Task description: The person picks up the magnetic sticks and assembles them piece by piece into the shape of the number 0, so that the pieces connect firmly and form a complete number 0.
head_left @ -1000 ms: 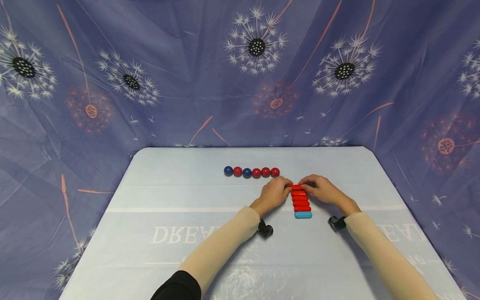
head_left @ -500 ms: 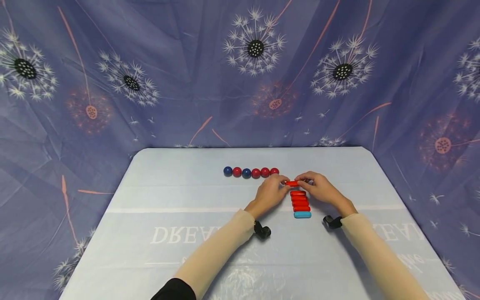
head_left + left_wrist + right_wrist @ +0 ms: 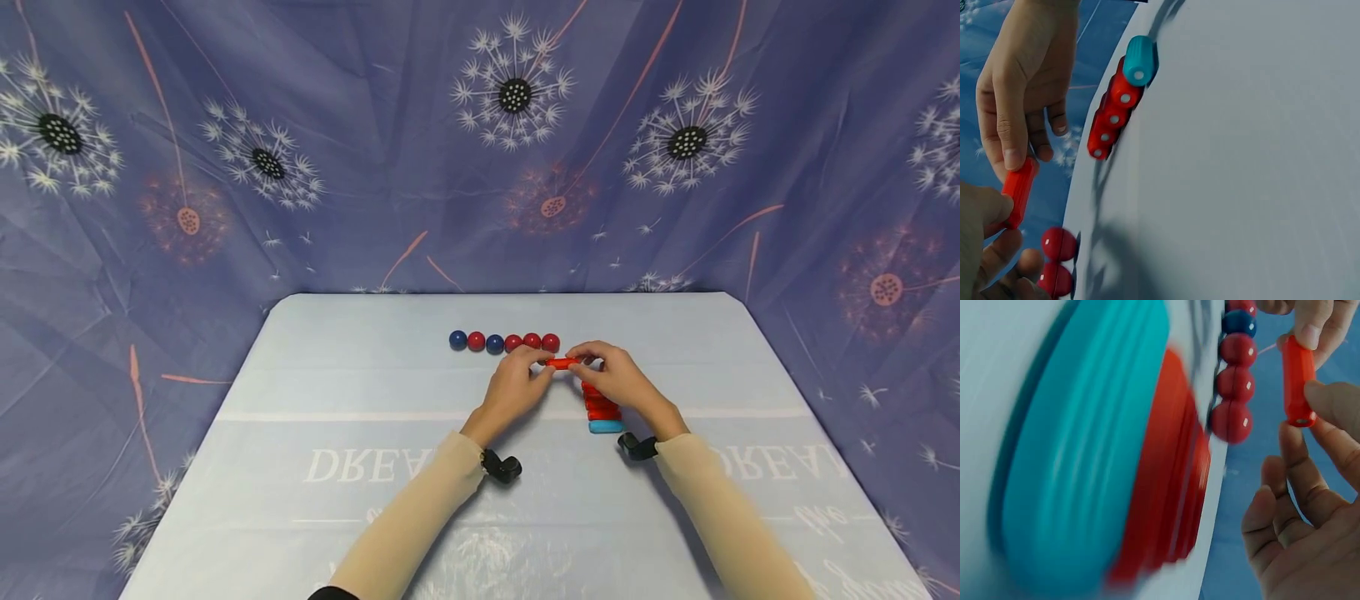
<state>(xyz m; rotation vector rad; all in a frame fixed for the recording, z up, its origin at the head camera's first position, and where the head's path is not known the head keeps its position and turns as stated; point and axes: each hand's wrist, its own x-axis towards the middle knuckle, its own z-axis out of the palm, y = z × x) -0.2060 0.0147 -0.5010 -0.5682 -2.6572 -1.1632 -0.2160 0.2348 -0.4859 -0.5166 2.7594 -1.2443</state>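
A long red ridged bead (image 3: 561,363) is held off the table between both hands. My left hand (image 3: 513,388) pinches its left end with thumb and fingers, while the right hand (image 3: 619,379) pinches the other end. In the right wrist view, the end of the red bead (image 3: 1299,381) has a small dark spot, and the thumb of the right hand (image 3: 1316,512) presses its side. Beneath the right hand, a row of similar red beads (image 3: 602,403) lies side by side, partly covered by that hand. A light blue bead (image 3: 606,427) closes the row's near end.
Behind the left hand runs a line of red and dark blue balls (image 3: 476,341). They lie on a white-covered table (image 3: 300,375) with printed lettering. A purple dandelion-print cloth (image 3: 375,167) hangs behind and at the sides.
The red bead at the far end of the row has been lifted off and carried left. Both hands moved left with it, nearer the balls. The remaining beads stayed put.
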